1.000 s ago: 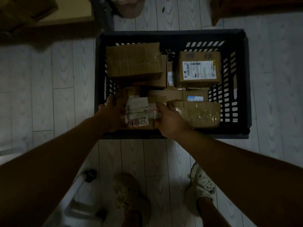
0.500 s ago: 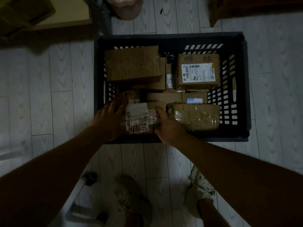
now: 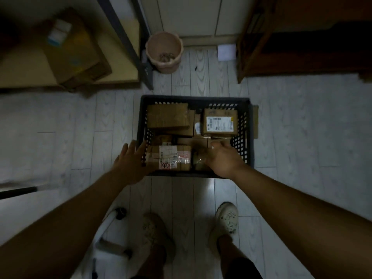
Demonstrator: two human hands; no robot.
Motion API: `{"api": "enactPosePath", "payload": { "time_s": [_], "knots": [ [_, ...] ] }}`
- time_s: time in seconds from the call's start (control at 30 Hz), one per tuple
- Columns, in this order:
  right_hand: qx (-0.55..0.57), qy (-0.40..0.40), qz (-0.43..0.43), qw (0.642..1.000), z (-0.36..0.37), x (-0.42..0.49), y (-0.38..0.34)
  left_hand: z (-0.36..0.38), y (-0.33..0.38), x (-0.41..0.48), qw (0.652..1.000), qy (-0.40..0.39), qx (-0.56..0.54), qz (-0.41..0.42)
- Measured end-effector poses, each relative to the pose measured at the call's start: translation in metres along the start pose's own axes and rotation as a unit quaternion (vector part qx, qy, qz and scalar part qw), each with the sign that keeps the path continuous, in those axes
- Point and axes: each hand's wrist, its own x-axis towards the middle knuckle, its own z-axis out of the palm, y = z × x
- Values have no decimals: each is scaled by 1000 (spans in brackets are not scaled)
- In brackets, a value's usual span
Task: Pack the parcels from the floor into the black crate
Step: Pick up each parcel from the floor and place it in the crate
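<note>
Crate [image 3: 195,99] — black, lattice-walled, standing on the floor [image 3: 60,127] just ahead of the shoes [image 3: 226,217]. Contents: parcels [image 3: 185,141] packed edge to edge, probably so the layer lies flat and nothing slides; plain box [image 3: 167,117] far left, labelled box [image 3: 219,122] far right, taped parcel [image 3: 171,158] against the near wall. Left hand [image 3: 130,158]: fingers straight and spread at the crate's left wall, gripping nothing; contact with the wall cannot be told. Right hand [image 3: 223,159]: low over the near right corner, atop a wrapped parcel [image 3: 198,161], seemingly to seat it — blurred, so whether the fingers grasp it or merely press cannot be told. No parcel shows on the floor in view; packing looks close to done. Hidden or unclear: lower layers, the crate's base, label print, the wrapped parcel's right half under the hand. Beyond: bin [image 3: 164,51], dim, contents unreadable; carton [image 3: 74,49] far left, blurred.
</note>
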Motion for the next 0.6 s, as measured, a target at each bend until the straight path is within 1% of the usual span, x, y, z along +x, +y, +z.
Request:
{"api": "enactPosePath", "payload": {
  "time_s": [0.1, 0.23, 0.33, 0.43, 0.47, 0.6],
  "knots": [
    [24, 16, -3, 1000, -52, -60, -6, -30, 26, -75, 997, 33, -61, -26],
    [41, 14, -18, 999, -110, -129, -7, -64, 63, -152, 991, 77, -107, -23],
    [43, 52, -15, 998, -148, -178, 1, -88, 97, -196, 985, 123, -119, 12],
    [39, 100, -9, 994, -177, -228, 15, -108, 136, -226, 976, 183, -98, 65],
    [31, 119, -3, 992, -184, -245, 22, -112, 148, -232, 975, 188, -90, 77],
    [0, 177, 7, 984, -200, -305, 51, -123, 196, -255, 979, 163, -81, 98]
  ]
}}
